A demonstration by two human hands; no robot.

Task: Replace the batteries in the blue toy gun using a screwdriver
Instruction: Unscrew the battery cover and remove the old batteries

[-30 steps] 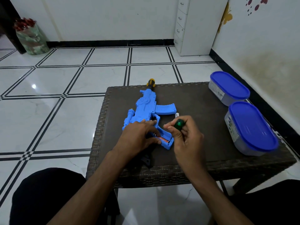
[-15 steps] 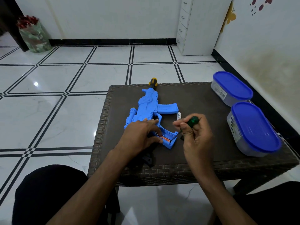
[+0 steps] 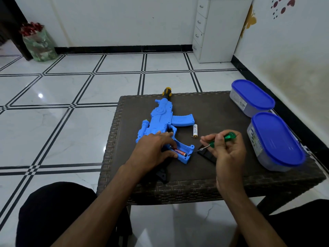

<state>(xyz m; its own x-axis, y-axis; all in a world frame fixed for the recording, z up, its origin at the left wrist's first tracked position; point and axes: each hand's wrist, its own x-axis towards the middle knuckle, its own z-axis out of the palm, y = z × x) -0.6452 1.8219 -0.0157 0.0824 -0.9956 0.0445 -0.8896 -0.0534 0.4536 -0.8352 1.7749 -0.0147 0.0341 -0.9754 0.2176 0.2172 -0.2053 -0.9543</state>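
Blue toy gun [image 3: 162,120]: moulded plastic, lying flat on a dark woven table [image 3: 222,111], yellow-and-black muzzle at the far edge, curved magazine jutting right. Battery bay in the grip open; one red battery [image 3: 179,152] seated inside, under the fingertips of the left hand [image 3: 154,150], which rests across the grip, fingers extended. Right hand [image 3: 225,150], just right of the bay, pinches a green-handled screwdriver [image 3: 219,140], tip pointing toward the bay. Black cover piece [image 3: 206,155] beneath that hand. White battery [image 3: 195,130] just beyond it. Two blue-lidded tubs [image 3: 274,141] further right.
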